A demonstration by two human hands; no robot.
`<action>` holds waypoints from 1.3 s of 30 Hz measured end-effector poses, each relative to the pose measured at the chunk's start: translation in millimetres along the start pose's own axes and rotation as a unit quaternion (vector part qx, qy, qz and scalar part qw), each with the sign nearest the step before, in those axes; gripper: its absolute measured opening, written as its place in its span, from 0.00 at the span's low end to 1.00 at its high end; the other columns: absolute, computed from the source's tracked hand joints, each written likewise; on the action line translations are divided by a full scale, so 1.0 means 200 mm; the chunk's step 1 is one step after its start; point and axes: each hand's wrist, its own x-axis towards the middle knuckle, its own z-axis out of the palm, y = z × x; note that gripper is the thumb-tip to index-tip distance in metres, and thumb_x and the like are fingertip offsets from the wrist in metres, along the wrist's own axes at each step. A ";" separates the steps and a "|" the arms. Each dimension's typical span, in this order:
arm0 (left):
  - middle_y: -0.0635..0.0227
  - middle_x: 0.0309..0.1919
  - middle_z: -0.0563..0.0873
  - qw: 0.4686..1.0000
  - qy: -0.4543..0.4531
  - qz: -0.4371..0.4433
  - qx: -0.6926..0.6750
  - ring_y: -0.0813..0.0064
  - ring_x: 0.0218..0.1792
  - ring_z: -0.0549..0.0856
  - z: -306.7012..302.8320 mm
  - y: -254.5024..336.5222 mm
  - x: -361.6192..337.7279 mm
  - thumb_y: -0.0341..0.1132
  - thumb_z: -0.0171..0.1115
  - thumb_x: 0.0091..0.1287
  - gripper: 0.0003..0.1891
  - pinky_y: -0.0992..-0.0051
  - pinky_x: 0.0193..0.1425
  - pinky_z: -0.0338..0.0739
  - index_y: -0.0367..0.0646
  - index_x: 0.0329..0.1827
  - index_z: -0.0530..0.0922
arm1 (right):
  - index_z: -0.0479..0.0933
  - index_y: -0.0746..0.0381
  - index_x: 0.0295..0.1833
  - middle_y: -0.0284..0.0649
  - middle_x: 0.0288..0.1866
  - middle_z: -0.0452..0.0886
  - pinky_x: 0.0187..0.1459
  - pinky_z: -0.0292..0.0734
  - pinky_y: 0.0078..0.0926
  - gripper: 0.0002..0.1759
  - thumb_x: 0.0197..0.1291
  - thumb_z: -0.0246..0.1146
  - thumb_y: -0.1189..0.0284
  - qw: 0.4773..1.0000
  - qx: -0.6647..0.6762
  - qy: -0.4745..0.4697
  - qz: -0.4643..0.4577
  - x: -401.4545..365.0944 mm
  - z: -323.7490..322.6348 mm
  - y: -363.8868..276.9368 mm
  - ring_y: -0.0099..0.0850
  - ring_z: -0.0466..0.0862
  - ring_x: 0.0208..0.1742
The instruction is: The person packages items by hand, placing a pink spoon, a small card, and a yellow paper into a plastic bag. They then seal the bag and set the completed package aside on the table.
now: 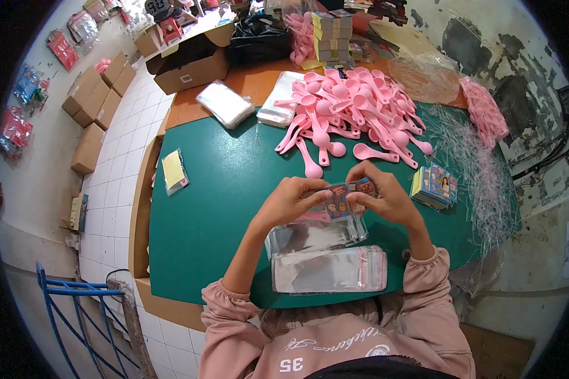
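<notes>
Green table mat point(215, 189) on an orange-edged bench beside a white tiled floor, carrying a heap of pink spoons point(354, 107) at the far side, a stack of printed cards point(435, 186) to the right and 2 piles of clear bags point(329, 268) at the near edge. Left hand point(294, 199) and right hand point(385, 196) – both pinched shut on 1 printed card point(348, 196), held between them just above the clear bags. Also present – a yellow packet point(174, 170) at the mat's left edge.
</notes>
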 end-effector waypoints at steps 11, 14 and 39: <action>0.64 0.30 0.85 0.999 -0.048 0.010 0.017 0.81 0.31 0.82 0.01 0.05 -0.01 0.34 0.57 0.63 0.16 0.77 0.37 0.77 0.41 0.54 0.75 | 0.74 0.66 0.39 0.38 0.33 0.73 0.37 0.74 0.22 0.10 0.50 0.63 0.77 1.000 -0.028 0.005 0.000 -0.01 0.05 0.06 0.25 0.77 0.35; 0.60 0.30 0.85 0.999 -0.043 0.012 0.028 0.75 0.31 0.85 0.03 0.05 -0.02 0.35 0.58 0.63 0.23 0.75 0.36 0.77 0.46 0.62 0.68 | 0.75 0.65 0.41 0.40 0.34 0.75 0.33 0.72 0.21 0.13 0.48 0.65 0.75 0.992 -0.119 0.005 -0.032 -0.01 0.10 0.09 0.27 0.78 0.34; 0.71 0.34 0.81 0.987 -0.086 -0.028 -0.132 0.86 0.32 0.78 -0.21 -0.12 -0.11 0.34 0.59 0.63 0.11 0.83 0.35 0.75 0.38 0.46 0.77 | 0.81 0.66 0.36 0.33 0.29 0.81 0.32 0.72 0.18 0.10 0.47 0.67 0.73 0.989 0.012 0.092 0.118 -0.06 -0.09 0.17 0.19 0.76 0.26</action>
